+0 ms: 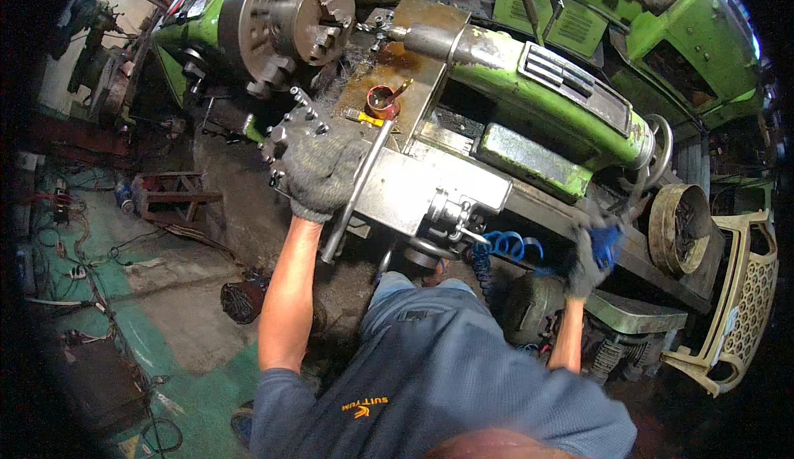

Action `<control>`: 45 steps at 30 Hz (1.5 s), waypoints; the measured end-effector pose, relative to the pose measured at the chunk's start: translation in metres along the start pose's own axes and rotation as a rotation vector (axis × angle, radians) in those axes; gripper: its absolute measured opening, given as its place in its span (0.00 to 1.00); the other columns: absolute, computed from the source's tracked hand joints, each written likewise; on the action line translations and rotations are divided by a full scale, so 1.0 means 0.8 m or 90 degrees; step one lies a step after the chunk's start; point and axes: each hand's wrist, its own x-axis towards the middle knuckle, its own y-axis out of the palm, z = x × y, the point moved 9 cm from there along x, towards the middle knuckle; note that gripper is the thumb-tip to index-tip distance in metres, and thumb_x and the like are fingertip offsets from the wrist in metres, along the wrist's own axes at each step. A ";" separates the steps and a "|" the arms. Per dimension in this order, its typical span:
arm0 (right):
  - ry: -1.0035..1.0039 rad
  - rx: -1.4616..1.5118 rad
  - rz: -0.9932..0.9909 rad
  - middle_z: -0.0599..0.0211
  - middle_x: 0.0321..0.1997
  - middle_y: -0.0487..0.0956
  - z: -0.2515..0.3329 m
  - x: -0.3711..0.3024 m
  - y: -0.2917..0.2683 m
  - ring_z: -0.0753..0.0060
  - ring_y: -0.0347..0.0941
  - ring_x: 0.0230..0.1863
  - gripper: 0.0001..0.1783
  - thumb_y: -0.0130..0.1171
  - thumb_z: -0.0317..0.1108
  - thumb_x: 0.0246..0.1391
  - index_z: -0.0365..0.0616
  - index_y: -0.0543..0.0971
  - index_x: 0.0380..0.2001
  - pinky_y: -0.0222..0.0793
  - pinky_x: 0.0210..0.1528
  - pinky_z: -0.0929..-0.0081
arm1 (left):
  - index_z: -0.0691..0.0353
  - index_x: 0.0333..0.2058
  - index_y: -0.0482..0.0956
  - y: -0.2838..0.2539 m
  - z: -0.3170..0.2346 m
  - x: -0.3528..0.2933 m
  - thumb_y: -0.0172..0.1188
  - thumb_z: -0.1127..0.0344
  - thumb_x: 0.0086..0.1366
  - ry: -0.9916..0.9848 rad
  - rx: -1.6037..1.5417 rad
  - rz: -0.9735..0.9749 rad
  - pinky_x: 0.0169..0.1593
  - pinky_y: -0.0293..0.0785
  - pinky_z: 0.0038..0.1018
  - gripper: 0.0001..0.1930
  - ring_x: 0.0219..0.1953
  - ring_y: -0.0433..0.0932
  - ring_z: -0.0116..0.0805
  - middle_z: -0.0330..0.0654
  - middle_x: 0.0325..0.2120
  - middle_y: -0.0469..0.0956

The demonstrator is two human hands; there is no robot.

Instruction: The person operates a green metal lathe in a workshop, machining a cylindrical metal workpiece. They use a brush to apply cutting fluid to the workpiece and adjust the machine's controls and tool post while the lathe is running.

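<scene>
Shirt (463,368), nearest, between the two bare forearms. Right hand (583,265), gloved and blurred, its fingers closed on a blurred blue object (608,246) beside the lathe bed; blue coiled hose (514,244) to its left. Left hand (321,176), gloved, resting against the tool post (281,136) near a bar (360,190); whether its fingers grip cannot be told, their tips being hidden. Beyond, a red pot (382,103) beside a yellow handle (361,117); green tailstock (496,74) to the right; chuck (302,21) farthest, upper left.

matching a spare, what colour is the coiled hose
The coiled hose is blue, seen best in the head view.
</scene>
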 end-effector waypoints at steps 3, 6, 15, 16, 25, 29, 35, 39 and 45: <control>0.073 -0.106 -0.157 0.63 0.43 0.80 -0.044 0.012 -0.121 0.73 0.78 0.39 0.39 0.70 0.27 0.54 0.38 0.65 0.66 0.76 0.43 0.70 | 0.60 0.33 0.87 -0.003 -0.009 -0.002 0.68 0.70 0.57 0.029 0.008 -0.028 0.39 0.76 0.36 0.05 0.31 0.82 0.45 0.43 0.27 0.84; 0.085 -0.117 -0.269 0.68 0.41 0.80 -0.138 0.073 -0.210 0.74 0.76 0.37 0.29 0.73 0.32 0.51 0.40 0.76 0.55 0.74 0.41 0.69 | 0.60 0.35 0.87 0.003 -0.015 0.005 0.67 0.72 0.57 0.053 0.010 -0.042 0.39 0.76 0.37 0.06 0.31 0.82 0.45 0.44 0.27 0.83; 0.077 -0.778 -0.145 0.51 0.41 0.86 -0.306 0.280 -0.215 0.52 0.81 0.36 0.29 0.68 0.55 0.53 0.38 0.83 0.43 0.73 0.40 0.56 | 0.54 0.33 0.87 0.002 -0.004 0.001 0.68 0.72 0.54 0.039 0.049 0.002 0.40 0.76 0.40 0.07 0.32 0.82 0.44 0.40 0.30 0.84; -0.107 -0.751 -0.111 0.52 0.41 0.86 -0.307 0.293 -0.220 0.51 0.82 0.38 0.28 0.68 0.56 0.52 0.39 0.85 0.41 0.73 0.39 0.55 | 0.54 0.33 0.87 0.002 0.003 0.002 0.68 0.71 0.53 0.040 0.031 -0.008 0.41 0.76 0.40 0.08 0.33 0.82 0.44 0.41 0.31 0.84; 0.075 -0.724 0.062 0.58 0.52 0.83 -0.332 0.309 -0.170 0.51 0.78 0.54 0.29 0.64 0.55 0.56 0.50 0.79 0.56 0.70 0.55 0.58 | 0.56 0.34 0.87 0.012 0.014 -0.018 0.67 0.68 0.57 0.041 0.061 0.076 0.40 0.76 0.42 0.06 0.32 0.82 0.48 0.42 0.31 0.84; 0.168 -0.900 -0.013 0.52 0.56 0.81 -0.301 0.261 -0.220 0.48 0.78 0.55 0.35 0.66 0.52 0.51 0.54 0.75 0.62 0.71 0.57 0.58 | 0.55 0.40 0.86 0.026 0.030 -0.024 0.66 0.64 0.57 0.064 0.015 0.164 0.46 0.77 0.42 0.11 0.39 0.83 0.47 0.41 0.35 0.84; 0.158 -0.903 -0.132 0.56 0.47 0.84 -0.170 0.118 -0.133 0.51 0.79 0.51 0.28 0.63 0.58 0.56 0.48 0.82 0.50 0.72 0.52 0.59 | 0.56 0.47 0.82 -0.043 0.173 -0.095 0.62 0.60 0.64 -0.075 0.308 0.163 0.57 0.73 0.38 0.15 0.50 0.79 0.45 0.46 0.45 0.82; -0.004 -0.863 -0.052 0.58 0.51 0.84 -0.035 0.023 0.064 0.55 0.80 0.52 0.28 0.64 0.56 0.57 0.50 0.81 0.54 0.72 0.55 0.62 | 0.61 0.51 0.80 -0.060 0.435 -0.217 0.56 0.62 0.70 -0.553 -0.134 -0.065 0.63 0.68 0.40 0.15 0.56 0.75 0.48 0.52 0.52 0.79; -0.040 -0.563 0.305 0.60 0.56 0.81 0.011 -0.010 0.410 0.68 0.75 0.58 0.25 0.65 0.40 0.58 0.42 0.79 0.56 0.65 0.64 0.71 | 0.64 0.52 0.80 0.098 0.737 -0.517 0.64 0.39 0.55 -0.819 0.268 0.518 0.57 0.73 0.46 0.36 0.57 0.77 0.56 0.58 0.54 0.78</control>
